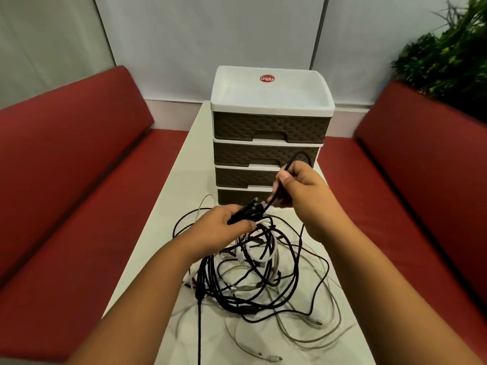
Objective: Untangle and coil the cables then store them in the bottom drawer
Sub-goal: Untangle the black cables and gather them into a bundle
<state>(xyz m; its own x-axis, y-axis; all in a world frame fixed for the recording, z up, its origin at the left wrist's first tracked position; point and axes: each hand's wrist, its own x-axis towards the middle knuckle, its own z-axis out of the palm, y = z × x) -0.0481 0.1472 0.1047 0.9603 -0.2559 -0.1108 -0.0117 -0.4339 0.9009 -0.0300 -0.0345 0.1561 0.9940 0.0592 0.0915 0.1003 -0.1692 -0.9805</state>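
A tangle of black, white and grey cables lies on the white table in front of me. My left hand grips a bundle of black plug ends just above the heap. My right hand pinches a black cable that loops up in front of the drawers and runs down to the left hand. Behind stands a drawer unit with a white frame and several brown woven drawers, all closed. The bottom drawer is partly hidden by my hands.
Red sofas flank the narrow table on both sides. A green plant stands at the back right. Loose grey cable ends trail toward the table's near edge. A white wall panel is behind the drawer unit.
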